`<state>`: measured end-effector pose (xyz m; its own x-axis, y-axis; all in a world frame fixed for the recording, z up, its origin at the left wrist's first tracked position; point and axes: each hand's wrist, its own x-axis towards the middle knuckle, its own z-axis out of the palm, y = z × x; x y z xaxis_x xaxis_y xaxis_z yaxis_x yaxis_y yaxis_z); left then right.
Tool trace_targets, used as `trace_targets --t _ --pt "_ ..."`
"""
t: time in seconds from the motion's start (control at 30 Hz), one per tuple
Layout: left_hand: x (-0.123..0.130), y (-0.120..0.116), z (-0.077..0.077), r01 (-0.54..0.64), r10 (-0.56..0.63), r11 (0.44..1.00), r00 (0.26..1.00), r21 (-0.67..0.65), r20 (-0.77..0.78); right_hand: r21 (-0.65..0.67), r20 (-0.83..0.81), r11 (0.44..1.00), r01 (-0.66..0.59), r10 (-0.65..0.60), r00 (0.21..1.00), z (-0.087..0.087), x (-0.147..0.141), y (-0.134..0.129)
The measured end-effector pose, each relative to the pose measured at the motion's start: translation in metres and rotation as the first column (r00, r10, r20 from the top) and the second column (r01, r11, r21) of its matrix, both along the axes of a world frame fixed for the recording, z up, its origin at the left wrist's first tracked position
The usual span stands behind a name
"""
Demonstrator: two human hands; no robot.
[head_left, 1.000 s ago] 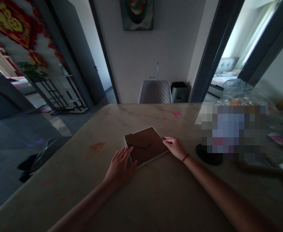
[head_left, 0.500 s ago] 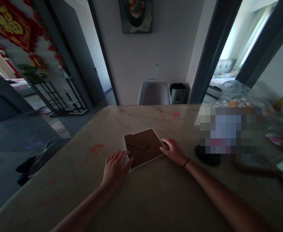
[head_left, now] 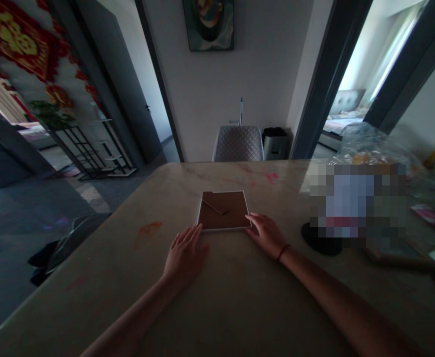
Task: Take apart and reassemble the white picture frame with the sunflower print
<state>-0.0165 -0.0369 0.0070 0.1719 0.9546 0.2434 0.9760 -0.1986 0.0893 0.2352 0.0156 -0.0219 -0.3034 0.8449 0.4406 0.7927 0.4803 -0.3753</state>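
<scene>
A flat picture frame [head_left: 225, 213] lies back side up on the table, its brown backing edged by a thin white rim. A thin angled line, perhaps the outline of a stand, crosses the backing. My left hand [head_left: 184, 253] is at its near left corner, fingers stretched out and fingertips against the edge; the thumb is apart and a little blurred. At the near right corner is my right hand [head_left: 266, 235], its fingers on the right edge and its thumb along the near edge, so the corner sits between them. A dark band circles the right wrist.
The marbled table [head_left: 217, 297] carries orange and pink stains. To the right are a black round base [head_left: 319, 240], a pixelated patch and crumpled clear plastic [head_left: 369, 144]. A quilted chair [head_left: 239, 144] and a bin [head_left: 274, 144] stand beyond the far edge.
The picture frame has turned from a slant to nearly square with the table and moved slightly away. My left fingers have come off its left side to the near corner.
</scene>
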Motion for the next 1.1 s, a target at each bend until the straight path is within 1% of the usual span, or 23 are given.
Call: trace_targets --t 0.1,0.3,0.37,0.47,0.53,0.57,0.6,0.67,0.77,0.83,0.87,0.97,1.03,1.1 --pt "0.0 0.002 -0.003 -0.005 0.005 1.0 1.0 -0.015 -0.01 0.019 -0.001 0.999 0.027 -0.027 1.0 0.004 -0.002 0.001" --pt "0.0 0.001 -0.008 -0.033 0.033 0.999 0.999 0.021 -0.007 0.046 0.03 0.999 0.001 -0.002 1.0 0.007 -0.001 0.0" --pt "-0.001 0.0 -0.007 -0.048 0.048 0.996 0.999 0.069 0.006 0.079 0.033 0.997 0.014 -0.017 0.999 0.007 -0.001 -0.001" --pt "0.0 -0.002 -0.002 -0.079 0.073 0.975 0.997 0.209 0.035 0.178 0.057 0.982 0.067 -0.078 0.995 0.008 -0.004 -0.004" --pt "0.0 -0.005 0.003 -0.077 0.071 0.956 0.997 0.282 0.034 0.214 0.143 0.975 0.061 -0.093 0.985 0.01 -0.006 -0.006" --pt "0.001 -0.005 0.005 -0.074 0.071 0.952 0.997 0.298 0.023 0.208 0.207 0.977 0.043 -0.087 0.974 0.012 -0.007 -0.008" --pt "0.001 -0.006 0.006 -0.071 0.073 0.952 0.997 0.299 0.006 0.189 0.273 0.982 0.03 -0.082 0.958 0.014 -0.009 -0.009" --pt "0.001 -0.006 0.008 -0.062 0.072 0.965 0.997 0.256 -0.032 0.128 0.383 0.991 0.043 -0.09 0.919 0.018 -0.011 -0.01" --pt "0.0 -0.005 0.008 -0.045 0.057 0.988 0.995 0.145 -0.076 0.044 0.461 0.991 0.128 -0.134 0.877 0.022 -0.013 -0.011" --pt "0.0 -0.004 0.007 -0.039 0.048 0.994 0.995 0.106 -0.084 0.008 0.444 0.988 0.155 -0.143 0.885 0.022 -0.013 -0.01" --pt "-0.001 -0.004 0.007 -0.035 0.044 0.994 0.996 0.101 -0.083 0.003 0.419 0.989 0.15 -0.137 0.897 0.021 -0.012 -0.01" --pt "-0.001 -0.004 0.006 -0.034 0.042 0.989 0.998 0.14 -0.052 0.068 0.301 0.99 0.122 -0.137 0.944 0.015 -0.008 -0.008" --pt "-0.001 -0.003 0.004 -0.051 0.055 0.979 0.998 0.196 -0.011 0.134 0.165 0.975 0.177 -0.198 0.966 0.008 -0.005 -0.005" --pt "-0.002 -0.002 0.0 -0.052 0.05 0.977 0.999 0.206 0.016 0.149 0.012 0.953 0.265 -0.27 0.963 0.002 -0.002 -0.001"
